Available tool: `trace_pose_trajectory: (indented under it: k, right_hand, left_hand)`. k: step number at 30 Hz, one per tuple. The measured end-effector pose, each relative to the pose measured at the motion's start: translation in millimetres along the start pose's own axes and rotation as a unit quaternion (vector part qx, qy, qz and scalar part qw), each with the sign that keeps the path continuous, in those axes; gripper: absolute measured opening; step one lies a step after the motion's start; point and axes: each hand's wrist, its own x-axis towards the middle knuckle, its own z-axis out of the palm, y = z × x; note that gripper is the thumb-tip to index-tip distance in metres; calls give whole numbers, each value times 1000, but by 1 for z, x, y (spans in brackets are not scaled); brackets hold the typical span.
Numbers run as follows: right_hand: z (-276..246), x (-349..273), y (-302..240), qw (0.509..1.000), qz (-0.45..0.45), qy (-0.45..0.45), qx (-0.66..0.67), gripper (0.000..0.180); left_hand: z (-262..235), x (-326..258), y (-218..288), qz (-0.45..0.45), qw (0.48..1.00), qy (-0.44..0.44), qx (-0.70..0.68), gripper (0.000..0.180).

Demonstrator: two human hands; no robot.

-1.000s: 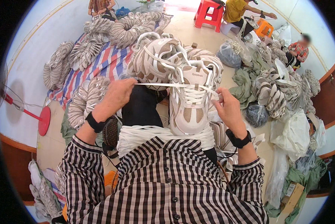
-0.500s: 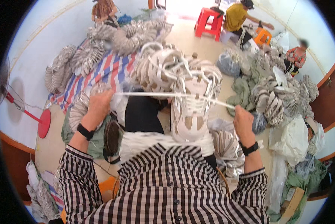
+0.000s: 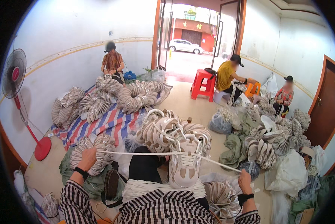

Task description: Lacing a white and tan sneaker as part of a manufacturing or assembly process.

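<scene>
Shoelace (image 3: pixel 145 153), white and pulled taut, runs through the beige sneaker (image 3: pixel 184 164) standing on the person's lap, with piles of finished shoes (image 3: pixel 163 130) crowding just beyond it and a bundle of white laces (image 3: pixel 160 186) below. Left hand (image 3: pixel 88 157) is closed around one lace end, out wide over a shoe bundle (image 3: pixel 100 145). Right hand (image 3: pixel 245 175) grips the other end, low and wide, beside a heap of bags (image 3: pixel 290 171).

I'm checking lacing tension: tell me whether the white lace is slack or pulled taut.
Taut: the white lace runs straight from the left hand through the shoe to the right hand.
</scene>
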Motion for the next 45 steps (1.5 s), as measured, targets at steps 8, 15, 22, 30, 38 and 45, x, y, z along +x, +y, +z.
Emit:
trace_pose_trajectory:
  k: [8, 15, 22, 30, 38, 45]
  right_hand:
    - [-2, -82, 91, 991, 117, 46, 39, 12]
    - [-10, -127, 126, 970, 204, 129, -1, 8]
    - [-11, -149, 129, 974, 195, 103, -47, 7]
    - [-17, -177, 145, 946, 317, 64, 35, 16]
    - [-25, -37, -30, 922, 158, 24, 351, 23]
    - [-13, 51, -188, 818, 53, -49, 570, 6]
  left_hand:
    - [26, -82, -62, -169, 981, -94, 34, 5]
    - [28, -126, -66, -214, 971, -105, 10, 8]
    - [40, -136, -63, -199, 975, -91, 23, 6]
    - [34, -134, -57, -155, 983, -91, 28, 6]
    - [20, -21, 40, -83, 985, 17, -152, 18]
    - [-16, 84, 193, -49, 929, 2, -367, 10]
